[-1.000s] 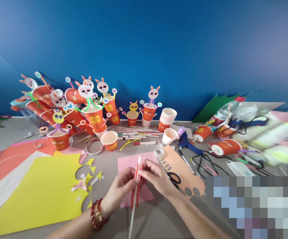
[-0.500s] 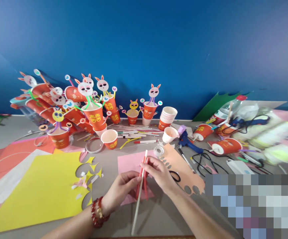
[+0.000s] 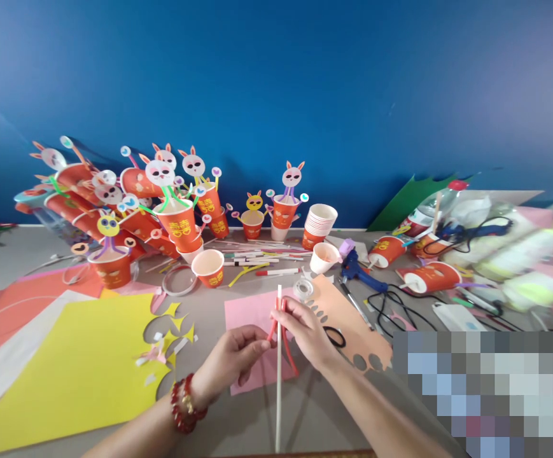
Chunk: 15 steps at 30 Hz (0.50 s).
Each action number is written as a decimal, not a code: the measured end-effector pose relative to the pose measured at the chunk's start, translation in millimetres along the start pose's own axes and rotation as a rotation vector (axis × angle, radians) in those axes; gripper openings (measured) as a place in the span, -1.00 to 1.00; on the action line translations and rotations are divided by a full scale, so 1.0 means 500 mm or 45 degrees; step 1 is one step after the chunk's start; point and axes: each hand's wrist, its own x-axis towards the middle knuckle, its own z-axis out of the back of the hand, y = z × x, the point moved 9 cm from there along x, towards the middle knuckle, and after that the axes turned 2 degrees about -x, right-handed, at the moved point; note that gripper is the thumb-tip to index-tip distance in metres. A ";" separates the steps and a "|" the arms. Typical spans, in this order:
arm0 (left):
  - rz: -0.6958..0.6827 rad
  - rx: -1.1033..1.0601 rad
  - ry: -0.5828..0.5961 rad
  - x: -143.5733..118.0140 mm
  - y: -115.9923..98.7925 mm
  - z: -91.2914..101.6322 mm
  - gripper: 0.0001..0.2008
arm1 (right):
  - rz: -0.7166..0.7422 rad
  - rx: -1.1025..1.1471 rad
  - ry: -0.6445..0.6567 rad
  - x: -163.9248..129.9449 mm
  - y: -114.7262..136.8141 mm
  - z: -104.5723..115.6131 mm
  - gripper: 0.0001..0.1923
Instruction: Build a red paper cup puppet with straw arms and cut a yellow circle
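While the right hand point(image 3: 305, 327) pinches a long white stick point(image 3: 279, 381) near its top end, fingers closed around it together with the bend of a red strip point(image 3: 289, 356), the left hand point(image 3: 235, 359) sits at its eight o'clock with thumb and forefinger closed on one end of that same strip. A red bead bracelet point(image 3: 184, 404) circles the left wrist. From the grip the stick runs upright toward six o'clock, reaching the lower edge of the view. Both hands hover over a pink sheet point(image 3: 247, 312) on the grey table point(image 3: 314, 413). At nine o'clock from the hands lies a large yellow sheet point(image 3: 76, 369) with shapes cut from its edge. At two o'clock rests an orange strip point(image 3: 347, 318) punched with holes, black scissors point(image 3: 336, 337) lying on it, and a clear tape roll point(image 3: 303, 289) just beside its upper end. Farther off at one o'clock lies a blue glue gun point(image 3: 359, 273). Toward eleven o'clock stands a crowd of orange cups point(image 3: 181, 222) topped with rabbit faces, markers point(image 3: 266, 257) scattered beside them.
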 end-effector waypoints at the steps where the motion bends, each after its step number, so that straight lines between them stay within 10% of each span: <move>1: 0.002 -0.029 0.002 -0.001 -0.001 -0.001 -0.58 | -0.002 0.000 -0.015 0.001 0.000 0.005 -0.68; 15: 0.033 -0.349 0.064 0.006 0.003 -0.017 -0.67 | 0.058 0.090 -0.248 0.007 -0.005 0.052 -0.72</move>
